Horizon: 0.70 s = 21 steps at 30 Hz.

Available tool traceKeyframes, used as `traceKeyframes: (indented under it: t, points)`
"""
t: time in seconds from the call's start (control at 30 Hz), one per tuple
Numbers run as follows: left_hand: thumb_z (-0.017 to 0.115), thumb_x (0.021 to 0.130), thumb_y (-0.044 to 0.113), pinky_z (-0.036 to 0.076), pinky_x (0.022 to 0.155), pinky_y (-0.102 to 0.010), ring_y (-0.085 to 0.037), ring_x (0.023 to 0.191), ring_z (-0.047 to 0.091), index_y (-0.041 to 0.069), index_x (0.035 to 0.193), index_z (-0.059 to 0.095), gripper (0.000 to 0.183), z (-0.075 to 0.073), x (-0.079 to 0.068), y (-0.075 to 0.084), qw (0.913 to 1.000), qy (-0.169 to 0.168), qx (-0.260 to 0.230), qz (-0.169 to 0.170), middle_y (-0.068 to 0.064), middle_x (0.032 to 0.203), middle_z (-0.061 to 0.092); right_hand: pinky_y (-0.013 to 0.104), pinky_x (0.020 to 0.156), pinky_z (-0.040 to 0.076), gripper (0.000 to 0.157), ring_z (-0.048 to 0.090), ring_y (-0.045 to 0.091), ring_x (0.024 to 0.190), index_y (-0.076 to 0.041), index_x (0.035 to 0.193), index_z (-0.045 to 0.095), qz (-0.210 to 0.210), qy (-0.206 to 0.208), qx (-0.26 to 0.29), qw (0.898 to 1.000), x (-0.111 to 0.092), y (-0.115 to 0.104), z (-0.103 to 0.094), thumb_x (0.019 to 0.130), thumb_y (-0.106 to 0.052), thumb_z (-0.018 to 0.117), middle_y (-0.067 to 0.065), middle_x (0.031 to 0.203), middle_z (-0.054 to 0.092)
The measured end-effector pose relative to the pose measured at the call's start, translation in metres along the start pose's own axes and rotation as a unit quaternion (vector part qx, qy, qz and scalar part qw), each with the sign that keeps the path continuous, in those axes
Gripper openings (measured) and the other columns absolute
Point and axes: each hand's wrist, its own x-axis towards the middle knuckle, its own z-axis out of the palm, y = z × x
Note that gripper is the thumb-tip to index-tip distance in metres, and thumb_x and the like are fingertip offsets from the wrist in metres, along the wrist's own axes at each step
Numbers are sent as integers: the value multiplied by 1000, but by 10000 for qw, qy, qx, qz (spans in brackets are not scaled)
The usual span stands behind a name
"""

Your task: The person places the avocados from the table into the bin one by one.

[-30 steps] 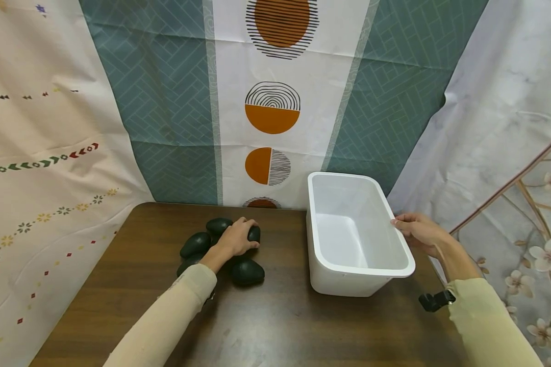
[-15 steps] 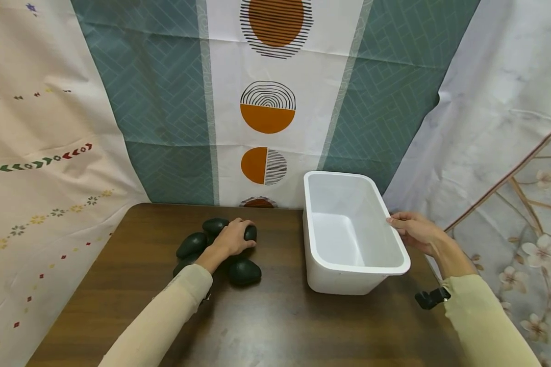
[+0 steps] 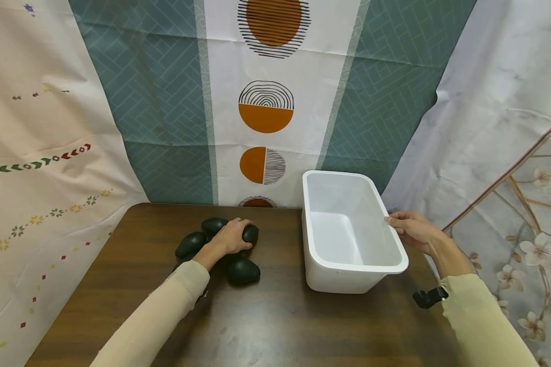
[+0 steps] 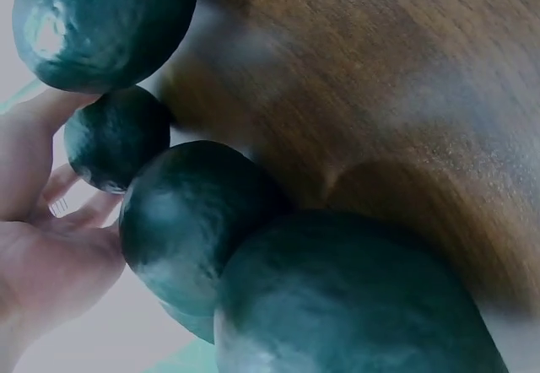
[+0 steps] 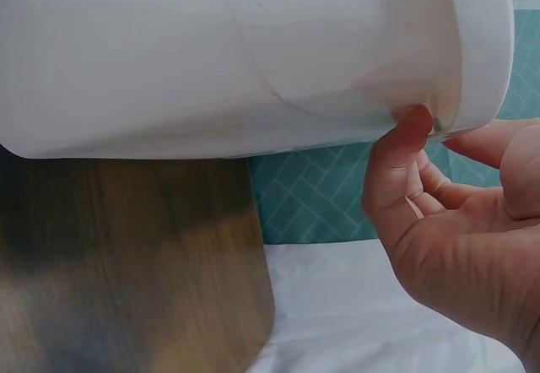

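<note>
Dark green avocados lie in a cluster on the brown table (image 3: 275,326), left of the middle. My left hand (image 3: 229,237) reaches over them and grips one avocado (image 3: 250,234) at the cluster's right side. In the left wrist view, that avocado (image 4: 118,138) sits between thumb and fingers, behind nearer ones. Another avocado (image 3: 243,271) lies just in front of the hand, and one (image 3: 191,245) to its left. The hand and sleeve partly hide others. My right hand (image 3: 415,232) pinches the right rim of a white plastic bin (image 3: 340,278), also seen pinched in the right wrist view.
The bin stands upright at the table's back right, its inside bare. Patterned cloths hang behind the table (image 3: 170,102) and along the left (image 3: 50,168) and right (image 3: 500,142) sides. A small black device (image 3: 429,297) is strapped at the right wrist.
The whole head view has shifted slightly left. My left hand has moved a little, with the avocado now showing more at its fingertips. The right hand stays on the bin's rim.
</note>
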Motion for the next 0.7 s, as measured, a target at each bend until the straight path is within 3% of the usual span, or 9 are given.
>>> traceKeyframes:
  t: [0.27,0.7]
  points:
    - [82,95,26,49,106,-59,-41,132,56,8,154,52,69,-7,-1,9,9988,38,-228,426,-20,150,52,31,77,55,29,58,11,84,4,123,55,5,32,-54,10000,2,1,0,112,-22,57,-3,88,58]
    - [84,92,32,55,98,-52,-34,123,60,11,154,53,72,-35,-5,38,9940,6,-302,1050,-17,150,54,33,83,59,36,67,12,93,8,129,53,27,53,-4,10000,1,2,-1,111,-23,58,0,101,70]
